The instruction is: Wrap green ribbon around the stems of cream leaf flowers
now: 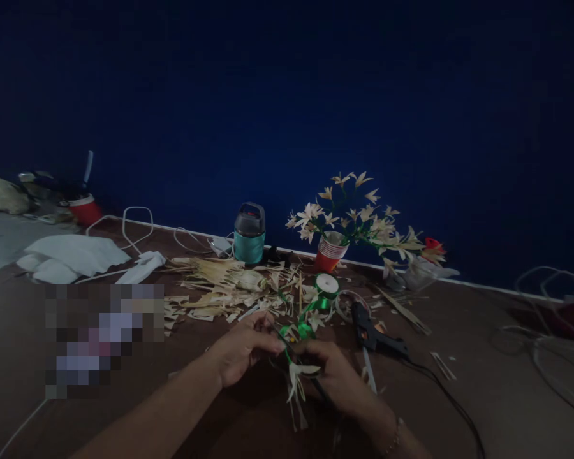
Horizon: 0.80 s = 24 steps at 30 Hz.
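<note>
Between my hands hangs a handmade flower (295, 382) with pale, straw-coloured petals and a green stem, its head tipped downward. My left hand (246, 350) is closed, with thumb and fingers pinching the flower's stem. Close beside it, my right hand (332, 370) is curled shut by a thin dark piece that runs under the palm; its fingertips are partly hidden, so what it grips is unclear. Green ribbon (307, 330) lies loose just beyond the fingers, leading to a ribbon spool (327, 285).
Dried husk strips (220, 287) are heaped behind my hands. A black glue gun (375, 331) with its cord lies at right. Finished flowers stand in a red cup (329, 258), near a teal container (249, 239). White cloth (74, 255) and cables lie left; one area is pixelated.
</note>
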Motion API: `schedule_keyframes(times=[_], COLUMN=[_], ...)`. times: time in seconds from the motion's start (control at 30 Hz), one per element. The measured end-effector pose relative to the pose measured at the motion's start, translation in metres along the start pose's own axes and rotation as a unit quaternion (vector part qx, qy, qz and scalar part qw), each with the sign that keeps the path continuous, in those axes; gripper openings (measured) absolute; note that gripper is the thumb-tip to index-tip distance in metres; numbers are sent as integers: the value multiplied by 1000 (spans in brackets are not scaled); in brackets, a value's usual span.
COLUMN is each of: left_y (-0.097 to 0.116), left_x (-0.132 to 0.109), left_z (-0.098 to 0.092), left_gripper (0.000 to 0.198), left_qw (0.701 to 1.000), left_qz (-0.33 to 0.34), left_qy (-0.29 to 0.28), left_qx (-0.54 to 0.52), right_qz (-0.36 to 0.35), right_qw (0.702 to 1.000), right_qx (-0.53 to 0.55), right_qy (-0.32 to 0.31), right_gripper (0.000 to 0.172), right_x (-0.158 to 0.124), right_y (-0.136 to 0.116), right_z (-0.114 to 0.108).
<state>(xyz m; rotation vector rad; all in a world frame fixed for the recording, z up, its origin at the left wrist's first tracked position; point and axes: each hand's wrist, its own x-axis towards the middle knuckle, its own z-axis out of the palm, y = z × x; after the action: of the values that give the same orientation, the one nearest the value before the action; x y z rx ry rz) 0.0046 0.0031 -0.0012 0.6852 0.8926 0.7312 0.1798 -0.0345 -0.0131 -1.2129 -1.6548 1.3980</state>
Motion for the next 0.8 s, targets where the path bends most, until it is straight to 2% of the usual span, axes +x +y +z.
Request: schedule_keyframes(times=[0.13,0.33,0.47,0.57,0.8], left_y=[0,-2,-3,-3,-1], left_x=[1,4,4,4,3], left_z=[-1,-3,-4,-3,-2], left_gripper=[29,29,29,30,29], left_qw=[1000,999,999,999,1000], left_qz=[-2,13,14,1,-10], left_qy=[3,-20,-31,-17,-13], left_qx=[-4,-21,-30,-27,-14], right_qz=[-13,8,3,4,-11], right_qw=[999,997,1000,1000,998], right_qx=[-45,-72,-15,3,-61], right_qy=[7,22,8,3,19], right_gripper=[10,7,14,18,9], right_x=[1,1,0,1,1], right_y=[-2,1,4,3,1], right_z=[-1,-2,0,1,-1])
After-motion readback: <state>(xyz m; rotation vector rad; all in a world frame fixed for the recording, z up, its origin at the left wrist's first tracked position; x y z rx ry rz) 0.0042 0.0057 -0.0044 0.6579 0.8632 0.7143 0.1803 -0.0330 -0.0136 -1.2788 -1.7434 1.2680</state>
